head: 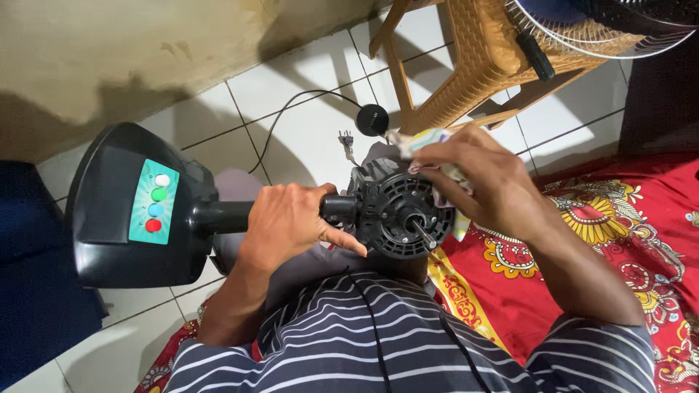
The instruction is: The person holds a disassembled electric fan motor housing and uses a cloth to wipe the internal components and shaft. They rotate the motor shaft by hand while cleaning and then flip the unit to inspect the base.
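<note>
Centrally, left hand (287, 222) clenched round fan neck (338, 207), right hand (473, 175) gripping cloth (429, 138) against black motor (400, 211) (shaft bare)

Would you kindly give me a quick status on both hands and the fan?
Left hand grips fan neck. Right hand presses cloth on motor. Shaft bare.

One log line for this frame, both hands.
left hand: grips black fan neck | right hand: presses pale cloth on black round motor housing | bare metal shaft exposed
</note>
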